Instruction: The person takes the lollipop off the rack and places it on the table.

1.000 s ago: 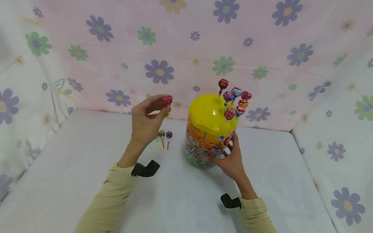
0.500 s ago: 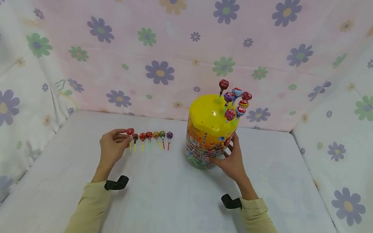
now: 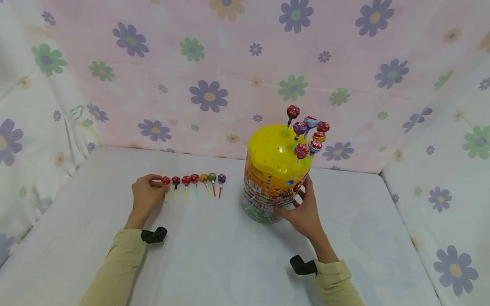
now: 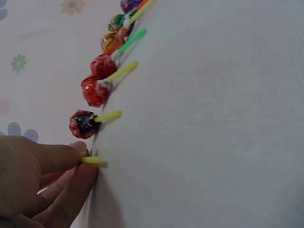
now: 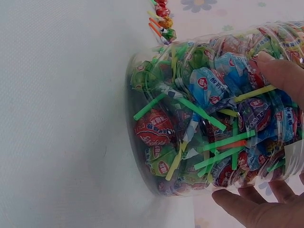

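At the left end of a row of lollipops, my left hand (image 3: 146, 196) pinches a red-wrapped lollipop (image 3: 165, 180) at the table surface. Its yellow stick (image 4: 90, 160) pokes out from between thumb and fingers in the left wrist view, while the fingers hide most of the head. My right hand (image 3: 305, 213) grips the side of a large clear candy jar (image 3: 264, 187), which stands upright. Through its wall the right wrist view shows many wrapped lollipops (image 5: 209, 88). Several more lollipops (image 3: 301, 151) stand stick-down in the jar's yellow lid (image 3: 272, 146), mostly on its right side.
Beside the left hand a dark red lollipop (image 3: 176, 180) begins the rest of the row, which runs right to a purple lollipop (image 3: 222, 178). All lie on a white-covered table (image 3: 223, 270). Flowered cloth (image 3: 236, 62) encloses the back and sides.
From near the jar, my left hand has carried the red lollipop left and down to the row's end, then shifted it slightly toward me. My right hand stays on the jar.
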Tool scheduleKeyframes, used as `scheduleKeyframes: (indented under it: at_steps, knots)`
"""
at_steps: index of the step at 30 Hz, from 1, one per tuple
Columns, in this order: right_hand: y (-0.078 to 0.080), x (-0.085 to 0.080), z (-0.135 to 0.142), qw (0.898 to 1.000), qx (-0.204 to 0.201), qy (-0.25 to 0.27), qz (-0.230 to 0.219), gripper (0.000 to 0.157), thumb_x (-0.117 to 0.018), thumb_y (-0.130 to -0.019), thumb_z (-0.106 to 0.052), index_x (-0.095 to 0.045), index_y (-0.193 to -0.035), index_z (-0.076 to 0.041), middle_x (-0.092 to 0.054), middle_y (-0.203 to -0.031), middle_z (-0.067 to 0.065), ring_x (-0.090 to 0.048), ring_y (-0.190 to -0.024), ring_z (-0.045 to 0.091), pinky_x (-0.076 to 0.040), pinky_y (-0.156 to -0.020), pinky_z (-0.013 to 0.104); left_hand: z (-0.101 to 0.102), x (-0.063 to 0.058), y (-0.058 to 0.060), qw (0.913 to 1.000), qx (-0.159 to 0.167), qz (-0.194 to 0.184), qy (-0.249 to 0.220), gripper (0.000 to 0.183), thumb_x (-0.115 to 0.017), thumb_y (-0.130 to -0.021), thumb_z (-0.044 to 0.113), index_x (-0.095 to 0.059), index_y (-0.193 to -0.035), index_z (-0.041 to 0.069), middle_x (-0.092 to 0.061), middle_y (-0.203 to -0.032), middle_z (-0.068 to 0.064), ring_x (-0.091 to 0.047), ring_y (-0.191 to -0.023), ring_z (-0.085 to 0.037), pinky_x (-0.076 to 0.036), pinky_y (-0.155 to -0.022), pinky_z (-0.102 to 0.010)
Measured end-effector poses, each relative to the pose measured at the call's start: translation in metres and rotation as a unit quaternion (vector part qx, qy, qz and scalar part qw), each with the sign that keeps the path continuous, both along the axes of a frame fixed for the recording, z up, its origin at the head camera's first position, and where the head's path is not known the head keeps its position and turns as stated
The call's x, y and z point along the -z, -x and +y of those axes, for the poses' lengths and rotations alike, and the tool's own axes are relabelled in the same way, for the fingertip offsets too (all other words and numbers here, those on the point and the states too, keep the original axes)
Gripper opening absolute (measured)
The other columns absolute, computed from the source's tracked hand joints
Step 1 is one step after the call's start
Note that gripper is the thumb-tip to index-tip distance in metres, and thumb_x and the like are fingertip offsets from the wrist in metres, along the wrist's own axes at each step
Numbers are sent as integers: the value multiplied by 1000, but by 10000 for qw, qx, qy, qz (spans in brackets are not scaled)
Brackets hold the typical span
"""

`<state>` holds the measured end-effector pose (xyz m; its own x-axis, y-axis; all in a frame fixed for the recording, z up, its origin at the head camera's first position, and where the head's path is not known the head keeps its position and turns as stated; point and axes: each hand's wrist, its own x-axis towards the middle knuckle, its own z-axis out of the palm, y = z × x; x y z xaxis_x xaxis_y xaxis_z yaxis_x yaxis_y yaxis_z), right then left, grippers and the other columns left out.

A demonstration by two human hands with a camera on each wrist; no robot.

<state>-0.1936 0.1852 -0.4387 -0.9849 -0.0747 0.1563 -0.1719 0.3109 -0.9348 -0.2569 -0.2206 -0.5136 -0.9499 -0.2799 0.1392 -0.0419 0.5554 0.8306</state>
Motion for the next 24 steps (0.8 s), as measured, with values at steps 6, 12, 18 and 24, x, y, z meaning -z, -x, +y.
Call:
scheduleKeyframes:
  at_steps: [6,12,18,24]
  knots:
    - [0,0,0,10000,0,3,16,108,-83,-80,3,-13,-161,-8,-27,-160,22,-36,-143,51,-38,-111,66,-2,8,0,9999,22,17,99,36,-77,-87,3,-66,-118,-12,-72,-98,-29,-74,-82,-34,-45,-56,-6]
    - [-1,0,1,10000,-35,32,18,108,-83,-81,2,-12,-161,-9,-26,-161,21,-35,-144,51,-38,-111,67,-1,-5,-4,9979,77,-195,607,44,-77,-90,16,-65,-121,-13,-71,-101,-30,-72,-91,-41,-56,-69,-31]
    - [-1,0,0,10000,-45,19,-6,109,-83,-80,2,-11,-161,-9,-25,-162,21,-34,-145,51,-37,-111,66,15,-37,-8,9949,207,217,968,39,-72,-94,17,-66,-121,-11,-71,-104,-30,-71,-90,-42,-58,-75,-54]
    - [0,0,0,10000,-26,80,41,110,-83,-80,1,-11,-162,-10,-25,-162,21,-34,-145,50,-37,-112,67,57,-85,-5,9816,966,1645,106,24,-70,-95,5,-70,-115,-6,-73,-101,-25,-72,-87,-40,-61,-71,-26]
